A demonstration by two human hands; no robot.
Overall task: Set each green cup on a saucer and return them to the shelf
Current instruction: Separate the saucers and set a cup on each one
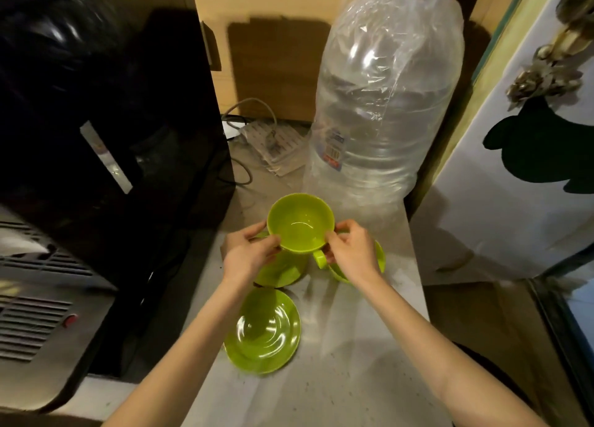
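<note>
A green cup [300,222] is held upright above the counter, its handle pointing toward me. My left hand [249,254] grips its left rim and my right hand [352,253] grips its right rim. Under the cup lies a green saucer [279,270], partly hidden by my left hand. Another green cup [379,259] stands behind my right hand, mostly hidden. A bare green saucer [263,330] lies nearer to me on the grey counter [347,362].
A large clear plastic water bottle [385,105] wrapped in film stands right behind the cup. A black appliance [106,121] fills the left side. Cables and papers [273,144] lie at the back. A white fridge door [520,185] bounds the right.
</note>
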